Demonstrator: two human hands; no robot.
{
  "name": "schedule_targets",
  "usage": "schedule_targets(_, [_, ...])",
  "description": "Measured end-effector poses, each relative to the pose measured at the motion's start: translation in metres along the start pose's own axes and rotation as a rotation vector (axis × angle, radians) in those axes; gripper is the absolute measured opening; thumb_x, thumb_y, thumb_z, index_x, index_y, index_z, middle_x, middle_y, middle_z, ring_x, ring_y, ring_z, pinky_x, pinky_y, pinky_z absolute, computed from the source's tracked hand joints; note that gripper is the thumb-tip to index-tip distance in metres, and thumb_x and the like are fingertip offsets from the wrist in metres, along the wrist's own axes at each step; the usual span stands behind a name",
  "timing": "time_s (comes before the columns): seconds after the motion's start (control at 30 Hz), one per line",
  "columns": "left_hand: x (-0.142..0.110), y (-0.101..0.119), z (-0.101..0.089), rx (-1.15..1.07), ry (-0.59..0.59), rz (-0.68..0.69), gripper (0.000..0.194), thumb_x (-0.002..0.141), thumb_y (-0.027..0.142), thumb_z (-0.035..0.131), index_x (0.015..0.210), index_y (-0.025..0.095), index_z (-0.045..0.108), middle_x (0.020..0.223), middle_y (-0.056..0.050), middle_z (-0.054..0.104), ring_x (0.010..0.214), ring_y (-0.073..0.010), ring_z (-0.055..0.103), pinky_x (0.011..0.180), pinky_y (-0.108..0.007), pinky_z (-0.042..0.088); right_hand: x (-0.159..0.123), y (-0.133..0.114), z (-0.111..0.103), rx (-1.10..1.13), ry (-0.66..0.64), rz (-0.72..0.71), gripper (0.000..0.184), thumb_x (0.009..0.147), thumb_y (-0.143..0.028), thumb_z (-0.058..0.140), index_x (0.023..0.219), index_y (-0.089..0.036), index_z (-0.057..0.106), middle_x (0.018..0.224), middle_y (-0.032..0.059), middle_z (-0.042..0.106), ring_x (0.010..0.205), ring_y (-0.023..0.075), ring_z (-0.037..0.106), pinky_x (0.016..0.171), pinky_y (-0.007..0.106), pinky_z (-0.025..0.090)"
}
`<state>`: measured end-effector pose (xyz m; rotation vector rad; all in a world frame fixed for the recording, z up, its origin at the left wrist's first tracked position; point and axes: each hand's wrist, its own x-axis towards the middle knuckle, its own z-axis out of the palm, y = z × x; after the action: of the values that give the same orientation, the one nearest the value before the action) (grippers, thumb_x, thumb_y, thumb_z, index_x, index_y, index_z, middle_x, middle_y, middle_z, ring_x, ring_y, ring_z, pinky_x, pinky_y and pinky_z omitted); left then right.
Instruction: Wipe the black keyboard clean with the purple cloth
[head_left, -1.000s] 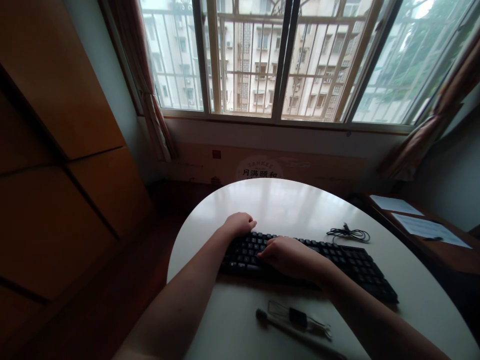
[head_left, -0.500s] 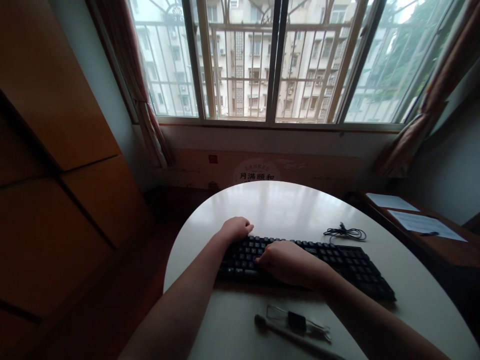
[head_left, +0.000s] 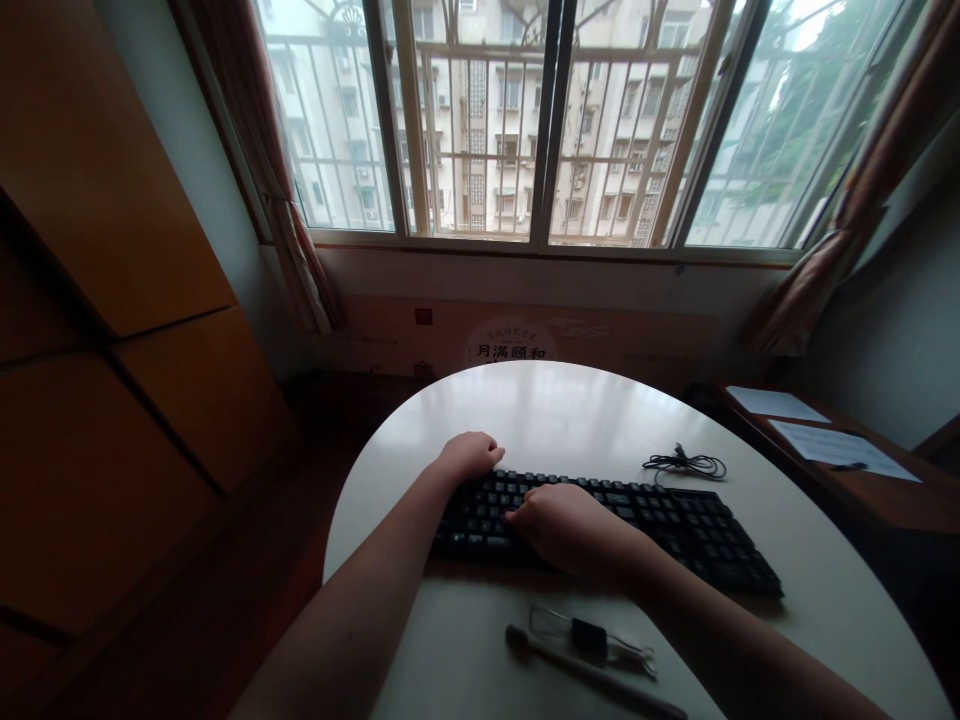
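A black keyboard [head_left: 724, 540] lies across the white round table. At its far left corner, my left hand [head_left: 471, 455] is curled closed against the edge, steadying contact with the board. My right hand [head_left: 559, 522] rests over the middle-left keys with its fingers drawn together in a pinch; whatever lies between the fingertips is hidden. Nearer to me, below the keyboard, are a toothbrush [head_left: 585, 672] with dark bristles and a wire keycap puller [head_left: 590, 637] with a black middle piece. The keyboard's thin black cable [head_left: 686, 464] lies bundled behind its right part.
The white table [head_left: 420, 640] has a rounded far edge. To the right stands a brown desk [head_left: 862, 495] with paper sheets [head_left: 844, 447] and a dark pen on it. A flat printed carton [head_left: 600, 340] leans below the barred window; wooden cabinets [head_left: 165, 420] stand left.
The view has shifted very slightly, so the scene sits a little further left. Both hands keep almost the same places on the keyboard.
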<state>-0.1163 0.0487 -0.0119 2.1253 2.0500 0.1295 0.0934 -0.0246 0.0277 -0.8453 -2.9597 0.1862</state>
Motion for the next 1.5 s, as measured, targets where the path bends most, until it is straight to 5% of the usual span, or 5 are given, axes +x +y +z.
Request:
schedule_targets(0.83, [-0.003, 0.0023, -0.0046, -0.015, -0.004, 0.003, 0.038, 0.088, 0.046, 0.043, 0.078, 0.022, 0.071, 0.09, -0.007, 0.074, 0.082, -0.0223, 0.065, 0.065, -0.028, 0.044, 0.0005, 0.0019, -0.0002, 0.081, 0.003, 0.036, 0.04, 0.098, -0.037, 0.039, 0.09, -0.024, 0.076, 0.085, 0.006, 0.075, 0.081, 0.0222, 0.069, 0.071, 0.029, 0.043])
schedule_targets(1.03, [-0.0018, 0.0019, -0.0041, -0.011, -0.009, -0.002, 0.039, 0.088, 0.047, 0.043, 0.08, 0.022, 0.072, 0.09, -0.007, 0.074, 0.084, -0.0223, 0.065, 0.069, -0.028, 0.045, 0.0014, 0.0024, 0.0064, 0.115, 0.045, 0.068, 0.034, 0.096, -0.03, 0.042, 0.105, -0.03, 0.074, 0.098, 0.0037, 0.075, 0.087, 0.0206, 0.068, 0.075, 0.027, 0.044])
schedule_targets(1.5, [-0.0017, 0.0014, -0.0036, -0.006, -0.008, 0.0, 0.038, 0.088, 0.046, 0.043, 0.079, 0.023, 0.072, 0.089, -0.006, 0.074, 0.083, -0.0217, 0.065, 0.068, -0.028, 0.045, 0.0049, -0.0018, 0.005, -0.003, 0.04, 0.092, 0.028, 0.093, -0.025, 0.045, 0.087, -0.023, 0.072, 0.089, 0.0044, 0.072, 0.078, 0.0196, 0.067, 0.067, 0.027, 0.04])
